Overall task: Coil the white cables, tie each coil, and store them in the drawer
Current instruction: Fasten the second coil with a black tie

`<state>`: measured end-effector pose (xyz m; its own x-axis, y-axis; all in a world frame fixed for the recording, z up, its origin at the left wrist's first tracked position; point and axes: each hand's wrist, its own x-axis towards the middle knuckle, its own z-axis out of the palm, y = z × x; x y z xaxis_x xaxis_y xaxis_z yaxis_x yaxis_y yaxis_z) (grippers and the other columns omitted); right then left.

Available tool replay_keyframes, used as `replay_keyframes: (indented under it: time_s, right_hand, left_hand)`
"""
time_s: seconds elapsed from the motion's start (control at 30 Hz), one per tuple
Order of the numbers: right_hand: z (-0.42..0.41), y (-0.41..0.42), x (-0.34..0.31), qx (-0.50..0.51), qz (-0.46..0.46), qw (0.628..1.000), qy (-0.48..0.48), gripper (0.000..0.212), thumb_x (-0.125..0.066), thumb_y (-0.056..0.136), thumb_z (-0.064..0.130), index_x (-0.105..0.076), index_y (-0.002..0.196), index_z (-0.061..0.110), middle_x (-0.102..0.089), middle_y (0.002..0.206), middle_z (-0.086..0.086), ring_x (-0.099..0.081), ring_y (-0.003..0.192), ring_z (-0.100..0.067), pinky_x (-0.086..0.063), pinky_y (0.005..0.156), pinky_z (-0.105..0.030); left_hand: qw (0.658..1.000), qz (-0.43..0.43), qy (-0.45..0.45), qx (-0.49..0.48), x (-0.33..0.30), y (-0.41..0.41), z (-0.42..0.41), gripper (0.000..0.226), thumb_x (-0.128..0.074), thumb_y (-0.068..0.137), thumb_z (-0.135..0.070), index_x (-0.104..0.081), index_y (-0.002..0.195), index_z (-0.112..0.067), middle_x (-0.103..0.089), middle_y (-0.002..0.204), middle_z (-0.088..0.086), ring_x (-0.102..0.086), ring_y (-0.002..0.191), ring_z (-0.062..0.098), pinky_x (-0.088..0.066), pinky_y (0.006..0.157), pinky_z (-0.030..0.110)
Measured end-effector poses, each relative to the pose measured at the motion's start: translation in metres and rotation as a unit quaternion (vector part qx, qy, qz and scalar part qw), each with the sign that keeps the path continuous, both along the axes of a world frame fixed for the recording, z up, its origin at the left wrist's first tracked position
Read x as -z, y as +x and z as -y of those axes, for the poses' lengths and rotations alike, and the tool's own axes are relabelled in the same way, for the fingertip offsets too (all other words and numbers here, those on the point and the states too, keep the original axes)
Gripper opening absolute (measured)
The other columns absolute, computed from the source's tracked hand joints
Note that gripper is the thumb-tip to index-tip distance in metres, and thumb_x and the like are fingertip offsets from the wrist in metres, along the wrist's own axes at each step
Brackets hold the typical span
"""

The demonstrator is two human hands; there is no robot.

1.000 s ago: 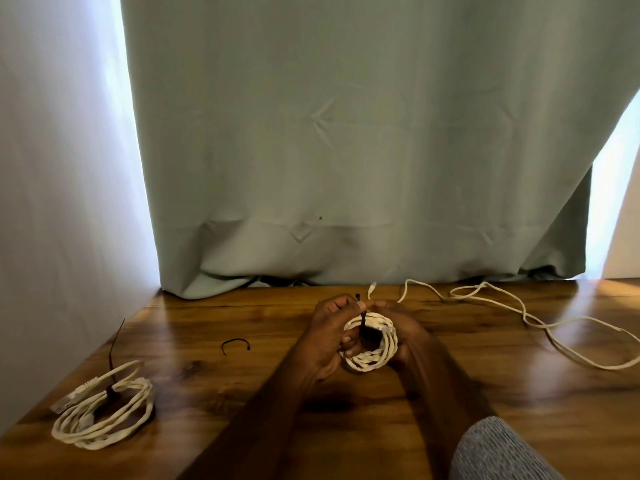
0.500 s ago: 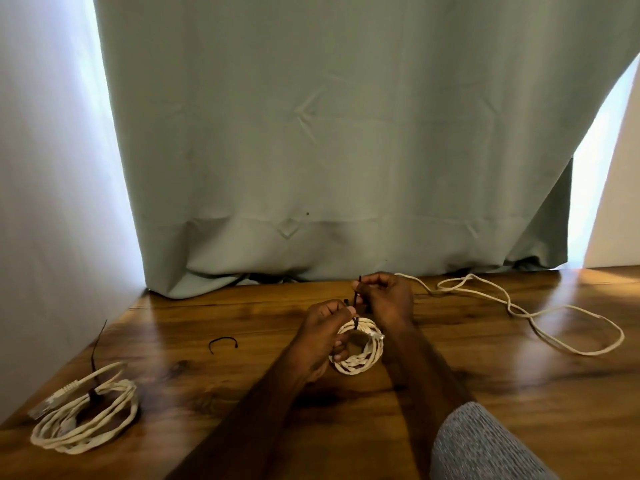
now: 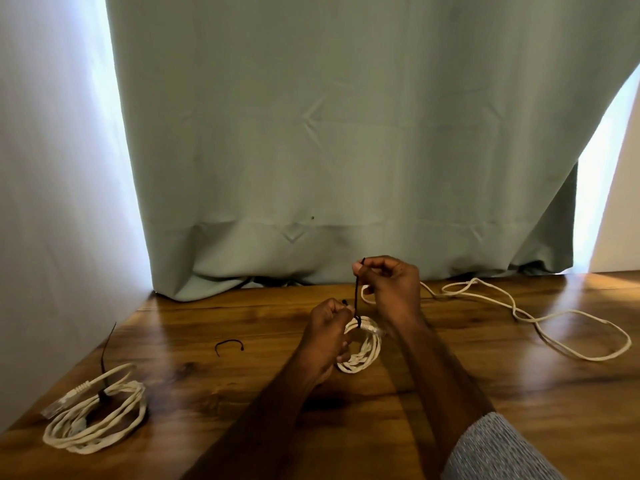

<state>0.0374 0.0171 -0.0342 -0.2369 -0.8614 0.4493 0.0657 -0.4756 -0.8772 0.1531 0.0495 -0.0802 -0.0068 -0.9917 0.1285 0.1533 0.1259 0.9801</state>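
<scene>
From the head view, the left hand (image 3: 327,336) grips a small white cable coil (image 3: 362,351) on the wooden bench (image 3: 485,393), while the right hand (image 3: 389,289) pinches the black zip tie (image 3: 357,296) wrapped round the coil's top, its tail held upward. A tied coil (image 3: 93,415) (its own tie tail sticking up) lies at the bench's left edge. A loose black tie (image 3: 228,346) lies between them, and an uncoiled white cable (image 3: 540,318) sprawls to the right, before the green curtain (image 3: 346,133).

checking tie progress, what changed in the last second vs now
The right hand has risen away from the small coil, drawing the black tie up taut; earlier both hands sat together on it. The left hand still grips the coil. The tied coil, spare tie and loose cable stayed put.
</scene>
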Motion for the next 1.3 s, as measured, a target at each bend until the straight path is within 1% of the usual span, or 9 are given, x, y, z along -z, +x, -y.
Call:
replay_keyframes:
  time_s: [0.1, 0.2, 0.4, 0.73, 0.87, 0.97, 1.1, 1.2, 1.3]
  right_hand:
    - [-0.009, 0.007, -0.005, -0.027, -0.055, 0.997, -0.049, 0.009, -0.083, 0.079, 0.006, -0.077, 0.085, 0.005, -0.075, 0.075, -0.005, -0.07, 0.068, -0.012, -0.051, 0.057, -0.017]
    - [-0.014, 0.01, -0.006, -0.047, -0.101, 0.99, -0.083, 0.008, -0.085, 0.077, 0.008, -0.079, 0.081, 0.01, -0.076, 0.075, -0.001, -0.071, 0.073, -0.016, -0.056, 0.067, -0.023]
    - [-0.025, 0.018, -0.01, -0.106, -0.128, 0.977, -0.132, 0.014, -0.083, 0.077, 0.0, -0.077, 0.078, 0.012, -0.074, 0.071, 0.007, -0.068, 0.07, -0.003, -0.051, 0.067, -0.015]
    - [-0.032, 0.025, -0.004, -0.191, -0.154, 0.963, -0.116, 0.016, -0.083, 0.075, -0.004, -0.078, 0.077, 0.012, -0.074, 0.071, 0.002, -0.069, 0.068, -0.009, -0.054, 0.066, -0.021]
    - [-0.036, 0.03, 0.009, -0.235, -0.222, 0.942, -0.093, 0.017, -0.082, 0.076, -0.005, -0.08, 0.078, 0.012, -0.077, 0.076, 0.002, -0.071, 0.071, -0.006, -0.05, 0.069, -0.015]
    - [-0.031, 0.031, 0.02, -0.221, -0.291, 0.927, -0.082, 0.01, -0.085, 0.075, 0.002, -0.082, 0.083, 0.008, -0.077, 0.081, 0.008, -0.069, 0.081, -0.002, -0.049, 0.075, -0.016]
    - [-0.029, 0.027, 0.026, -0.196, -0.35, 0.913, -0.078, 0.02, -0.086, 0.075, 0.005, -0.083, 0.089, 0.019, -0.078, 0.093, 0.012, -0.07, 0.094, 0.001, -0.052, 0.085, -0.017]
    - [-0.035, 0.027, 0.023, -0.171, -0.357, 0.916, -0.065, 0.025, -0.087, 0.076, 0.017, -0.08, 0.092, 0.035, -0.077, 0.095, 0.021, -0.068, 0.095, 0.008, -0.046, 0.077, -0.006]
    - [-0.034, 0.031, 0.023, -0.139, -0.327, 0.932, -0.066, 0.011, -0.083, 0.082, 0.019, -0.081, 0.086, 0.028, -0.077, 0.084, 0.016, -0.071, 0.083, 0.001, -0.047, 0.069, -0.011]
  left_hand:
    - [0.999, -0.005, 0.006, -0.035, 0.0, 0.004, 0.006, 0.021, -0.05, 0.101, -0.015, -0.048, 0.08, -0.013, -0.046, 0.058, 0.002, -0.034, 0.038, 0.007, -0.022, 0.041, 0.018]
    - [0.997, -0.021, -0.004, -0.078, 0.001, 0.015, 0.011, 0.02, -0.051, 0.099, -0.012, -0.051, 0.079, -0.011, -0.046, 0.057, 0.004, -0.033, 0.038, 0.009, -0.023, 0.041, 0.018]
    - [0.987, -0.023, -0.029, -0.157, 0.003, 0.021, 0.015, 0.021, -0.057, 0.097, -0.013, -0.065, 0.079, -0.006, -0.049, 0.051, 0.001, -0.037, 0.037, 0.01, -0.029, 0.042, 0.02]
    - [0.975, -0.069, -0.028, -0.21, -0.001, 0.037, 0.016, 0.027, -0.06, 0.095, -0.012, -0.062, 0.069, -0.006, -0.051, 0.052, 0.008, -0.04, 0.043, 0.018, -0.029, 0.042, 0.022]
    - [0.961, -0.168, 0.002, -0.219, -0.004, 0.046, 0.018, 0.021, -0.06, 0.093, -0.007, -0.066, 0.073, -0.005, -0.067, 0.065, 0.013, -0.059, 0.051, 0.023, -0.046, 0.045, 0.025]
    - [0.956, -0.201, 0.022, -0.212, -0.007, 0.049, 0.017, 0.016, -0.06, 0.094, -0.009, -0.069, 0.084, -0.001, -0.071, 0.069, 0.016, -0.065, 0.056, 0.027, -0.05, 0.055, 0.032]
    - [0.96, -0.178, 0.034, -0.213, -0.005, 0.052, 0.019, 0.018, -0.059, 0.096, -0.014, -0.067, 0.083, -0.004, -0.062, 0.054, 0.007, -0.052, 0.04, 0.017, -0.037, 0.045, 0.023]
    - [0.959, -0.182, 0.026, -0.214, -0.005, 0.055, 0.023, 0.017, -0.06, 0.095, -0.012, -0.067, 0.083, -0.003, -0.067, 0.068, 0.017, -0.06, 0.051, 0.024, -0.044, 0.053, 0.03]
    - [0.961, -0.171, 0.02, -0.216, -0.004, 0.054, 0.024, 0.018, -0.059, 0.095, -0.012, -0.066, 0.08, -0.004, -0.067, 0.065, 0.015, -0.059, 0.05, 0.024, -0.045, 0.053, 0.029]
